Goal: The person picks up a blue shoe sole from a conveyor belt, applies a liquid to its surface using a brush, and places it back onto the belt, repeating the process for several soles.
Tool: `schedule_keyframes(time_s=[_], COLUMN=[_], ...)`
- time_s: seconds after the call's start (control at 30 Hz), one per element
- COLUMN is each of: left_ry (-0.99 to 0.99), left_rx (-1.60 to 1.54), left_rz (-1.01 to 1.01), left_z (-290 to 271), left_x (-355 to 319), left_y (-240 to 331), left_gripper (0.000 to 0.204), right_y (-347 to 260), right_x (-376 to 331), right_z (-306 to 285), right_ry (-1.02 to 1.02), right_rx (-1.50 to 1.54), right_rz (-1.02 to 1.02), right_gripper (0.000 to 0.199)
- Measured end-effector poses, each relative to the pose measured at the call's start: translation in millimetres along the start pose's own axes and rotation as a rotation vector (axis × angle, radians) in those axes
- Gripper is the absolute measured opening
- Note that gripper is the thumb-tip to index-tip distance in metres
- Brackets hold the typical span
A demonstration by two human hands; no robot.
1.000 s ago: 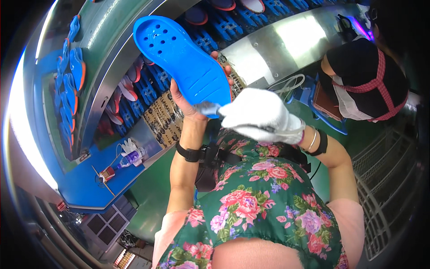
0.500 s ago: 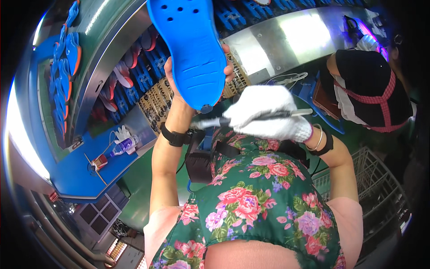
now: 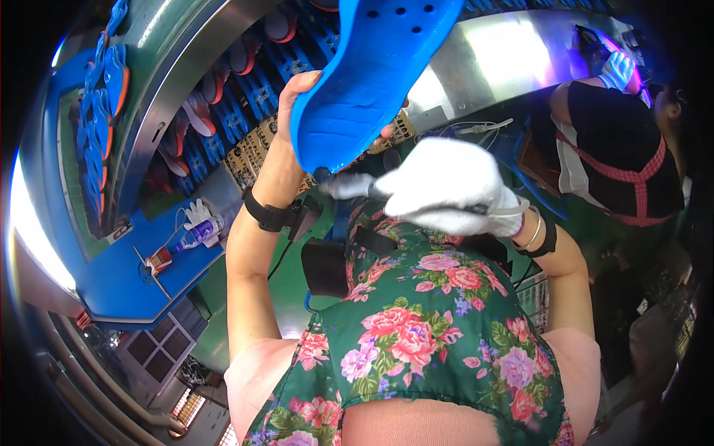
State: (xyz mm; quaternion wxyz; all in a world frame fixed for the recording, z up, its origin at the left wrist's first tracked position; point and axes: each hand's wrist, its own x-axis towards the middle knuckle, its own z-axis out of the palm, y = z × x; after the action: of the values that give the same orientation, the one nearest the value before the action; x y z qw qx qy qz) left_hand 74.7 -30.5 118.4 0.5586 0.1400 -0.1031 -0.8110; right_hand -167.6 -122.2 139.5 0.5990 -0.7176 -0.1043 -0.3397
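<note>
Well forward of the floral apron, the bare left hand wraps a tilted blue shoe sole from beneath, gripping both edges; the white-gloved right hand angles inward, closed around a slim tool, its blurred tip near the sole's lower end.

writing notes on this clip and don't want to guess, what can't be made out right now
- Head view: upper end of the sole, cut off by the top edge.
- Head view: most of the left hand, hidden behind the sole.
- Head view: tip of the tool, blurred; whether it touches the sole is unclear.
- Head view: finger positions of the right hand, hidden by its glove.
</note>
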Motion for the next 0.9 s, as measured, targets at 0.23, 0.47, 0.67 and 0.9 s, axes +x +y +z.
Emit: schedule_keyframes(time_s=[0.23, 0.47, 0.67, 0.9], left_ry=[0.041, 0.020, 0.064, 0.281], left_rx=[0.143, 0.130, 0.163, -0.108], left_rz=[-0.016, 0.169, 0.203, 0.265], left_z=[3, 11, -1, -6], left_x=[3, 10, 10, -7], left_y=[7, -4, -8, -38], left_gripper=[0.097, 0.111, 0.104, 0.089], right_y=[3, 6, 12, 11], right_x=[-15, 0, -8, 0], right_z=[13, 11, 10, -14], right_ry=[-0.069, 0.139, 0.221, 0.187], right_rx=[-0.225, -0.094, 0.048, 0.080], right_rz=[-0.065, 0.119, 0.262, 0.292], right_gripper=[0.031, 0.019, 0.013, 0.011])
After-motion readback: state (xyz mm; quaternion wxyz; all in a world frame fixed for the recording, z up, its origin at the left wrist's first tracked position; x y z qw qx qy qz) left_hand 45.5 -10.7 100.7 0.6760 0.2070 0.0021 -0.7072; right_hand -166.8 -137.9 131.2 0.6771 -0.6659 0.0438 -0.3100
